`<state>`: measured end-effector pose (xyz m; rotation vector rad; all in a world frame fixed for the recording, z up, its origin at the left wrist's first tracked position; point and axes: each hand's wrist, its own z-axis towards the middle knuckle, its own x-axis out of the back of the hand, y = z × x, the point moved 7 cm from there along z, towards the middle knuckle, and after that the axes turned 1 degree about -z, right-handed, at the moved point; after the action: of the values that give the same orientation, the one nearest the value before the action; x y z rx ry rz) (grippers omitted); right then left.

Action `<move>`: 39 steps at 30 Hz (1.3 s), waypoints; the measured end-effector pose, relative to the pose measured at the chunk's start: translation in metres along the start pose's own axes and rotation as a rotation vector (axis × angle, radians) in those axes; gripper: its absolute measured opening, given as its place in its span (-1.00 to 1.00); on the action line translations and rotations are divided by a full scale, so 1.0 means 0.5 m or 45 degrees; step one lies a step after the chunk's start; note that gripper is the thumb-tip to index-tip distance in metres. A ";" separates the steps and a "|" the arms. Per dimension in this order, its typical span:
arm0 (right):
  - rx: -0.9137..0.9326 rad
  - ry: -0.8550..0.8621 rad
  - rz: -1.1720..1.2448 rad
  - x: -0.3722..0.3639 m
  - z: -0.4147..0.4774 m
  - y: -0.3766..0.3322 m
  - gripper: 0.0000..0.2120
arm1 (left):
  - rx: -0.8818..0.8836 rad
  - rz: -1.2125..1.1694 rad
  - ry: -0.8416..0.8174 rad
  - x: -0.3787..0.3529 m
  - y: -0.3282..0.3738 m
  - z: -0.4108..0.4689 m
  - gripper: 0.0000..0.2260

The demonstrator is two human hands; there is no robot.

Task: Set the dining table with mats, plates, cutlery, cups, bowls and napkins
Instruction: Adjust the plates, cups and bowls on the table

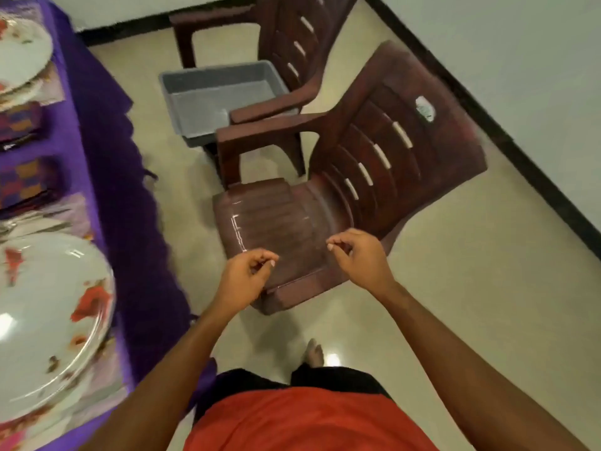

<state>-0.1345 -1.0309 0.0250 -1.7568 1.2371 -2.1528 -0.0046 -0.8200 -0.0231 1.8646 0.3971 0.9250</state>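
The dining table runs along the left edge under a purple cloth (107, 157). A white floral plate (48, 320) lies near me and another floral plate (19, 50) lies at the far end. Between them are two folded checked napkins (19, 122) (26, 183) and some blurred cutlery (35, 222). My left hand (247, 275) and my right hand (357, 255) hover over the front of a brown plastic chair (276, 222). Both have loosely curled fingers and hold nothing.
A second brown chair (292, 37) stands farther back with a grey plastic tub (211, 102) on its seat; I see nothing inside the tub. Beige floor tiles run between the chairs and the table. A wall with a black skirting closes the right side. My foot (313, 353) shows below.
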 end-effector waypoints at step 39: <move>1.220 -0.351 0.014 0.413 1.294 0.237 -0.87 | 0.238 -0.447 1.377 -0.275 0.581 1.057 -0.88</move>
<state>0.3042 -1.5552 0.1128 -1.4772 0.0727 -1.8790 0.2632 -1.3726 0.0505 1.2209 1.4393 1.6170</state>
